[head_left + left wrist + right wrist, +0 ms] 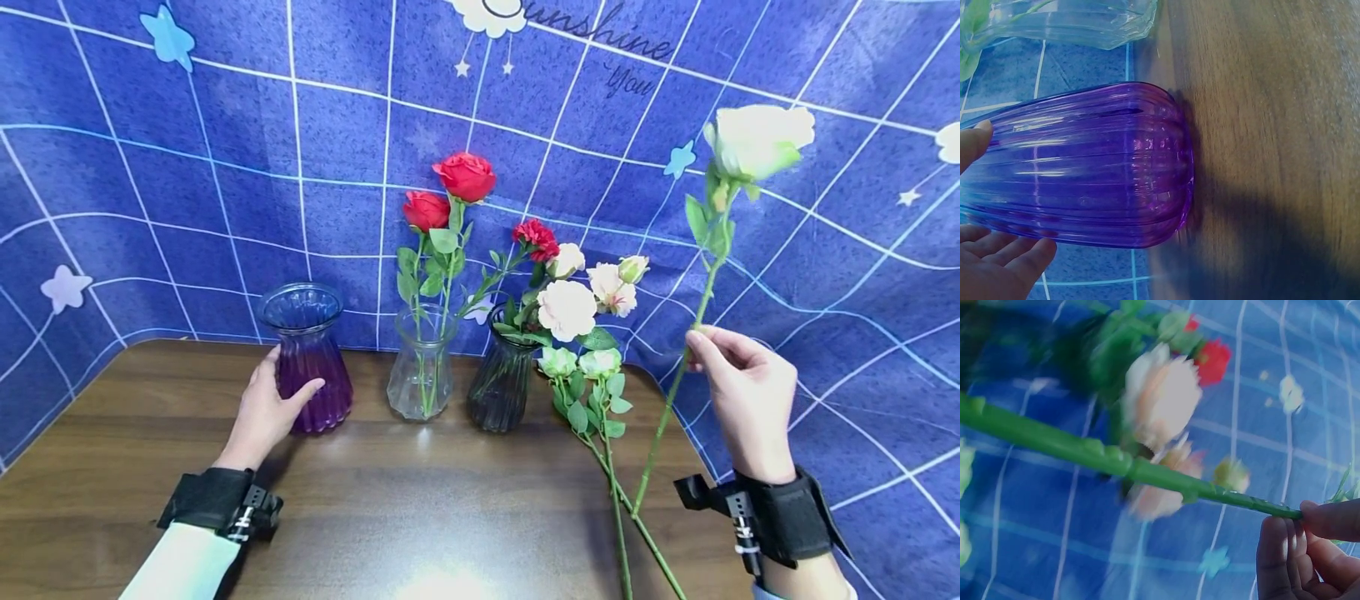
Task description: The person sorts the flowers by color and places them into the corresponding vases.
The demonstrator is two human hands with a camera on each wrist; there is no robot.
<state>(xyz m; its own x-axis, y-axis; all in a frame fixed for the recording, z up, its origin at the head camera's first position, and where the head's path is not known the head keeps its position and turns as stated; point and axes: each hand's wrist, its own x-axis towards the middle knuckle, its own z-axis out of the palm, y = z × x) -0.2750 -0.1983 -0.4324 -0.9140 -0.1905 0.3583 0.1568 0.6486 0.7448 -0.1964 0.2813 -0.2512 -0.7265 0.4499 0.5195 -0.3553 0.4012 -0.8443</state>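
A ribbed glass vase (pixel 318 383), blue at the rim and purple below, stands on the table's left side. My left hand (pixel 262 408) holds it low on the body, thumb across the front and fingers round the far left side. In the left wrist view the vase (pixel 1097 169) lies between thumb and fingers (pixel 1029 262), its base at the wood. At the right, my right hand (pixel 750 392) pinches the long green stem of a white rose (pixel 761 142) between thumb and fingertips. The bloom is up high, and the stem (pixel 1085 450) slants down toward the table.
A clear vase (pixel 420 379) with two red roses (pixel 465 177) stands mid-table. Beside it, a dark vase (pixel 498 392) holds a red carnation (pixel 536 237) and pale pink flowers (pixel 567 310). Long-stemmed white-green roses (pixel 600 363) lie on the wooden table (pixel 420 500). A blue patterned cloth (pixel 225 167) hangs behind.
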